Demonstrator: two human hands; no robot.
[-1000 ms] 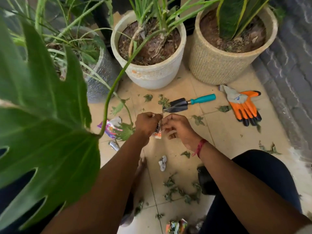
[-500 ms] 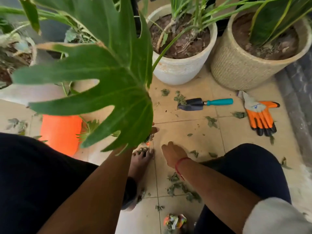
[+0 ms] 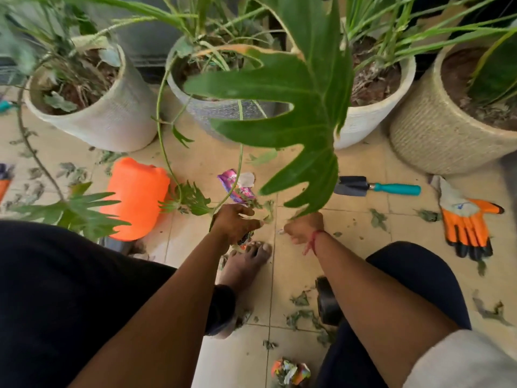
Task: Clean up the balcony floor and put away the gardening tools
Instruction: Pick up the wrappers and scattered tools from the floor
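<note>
My left hand hovers low over the tiled floor, its lower fingers curled round a crumpled colourful wrapper and its upper fingers stretched toward a leaf scrap. My right hand is just to its right with the fingers curled under; a big hanging leaf hides its top. A purple wrapper lies just beyond my left hand. The teal-handled trowel and an orange work glove lie on the floor at the right. Torn leaf bits are scattered around.
Several potted plants line the back, among them a white pot and a rope-wrapped pot. An orange container lies at the left. Another crumpled wrapper lies between my knees. My bare foot is under my hands.
The view swung left and the big leaf now hangs in the centre. My right hand lifted off the floor and curled. My left hand came out from behind the leaf.
</note>
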